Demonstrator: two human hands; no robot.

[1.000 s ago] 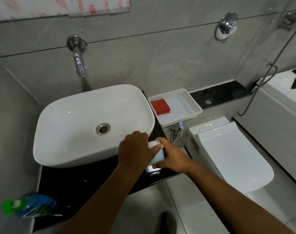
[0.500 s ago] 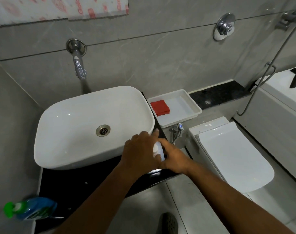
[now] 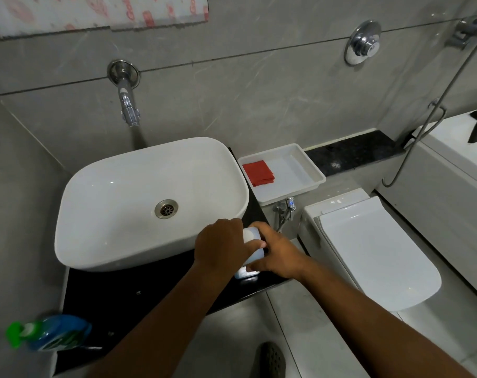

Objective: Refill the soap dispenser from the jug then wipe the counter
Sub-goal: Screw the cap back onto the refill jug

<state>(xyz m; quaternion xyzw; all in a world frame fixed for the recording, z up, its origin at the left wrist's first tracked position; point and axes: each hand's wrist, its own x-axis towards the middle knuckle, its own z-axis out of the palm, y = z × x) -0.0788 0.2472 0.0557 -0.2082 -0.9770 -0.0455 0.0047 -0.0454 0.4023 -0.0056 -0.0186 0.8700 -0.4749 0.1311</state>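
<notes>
A small white soap dispenser (image 3: 252, 237) stands on the black counter (image 3: 139, 290) at the basin's front right corner. My left hand (image 3: 221, 245) covers its top, fingers curled round the cap. From the right, my right hand (image 3: 276, 253) grips its body. Only part of the dispenser shows between the hands. The blue jug with a green cap (image 3: 49, 336) lies at the counter's front left corner. A folded red cloth (image 3: 258, 173) sits in a white tray (image 3: 300, 170) behind the counter's right end.
A white basin (image 3: 122, 186) fills most of the counter, with a chrome tap (image 3: 128, 105) on the wall above. To the right are a closed white toilet (image 3: 376, 249), a small chrome valve (image 3: 285, 210) and a hanging shower hose (image 3: 422, 124).
My left hand has turned a little on the dispenser's top, fingers shifting across the cap. The right hand has kept its grip. The dispenser has stayed in place.
</notes>
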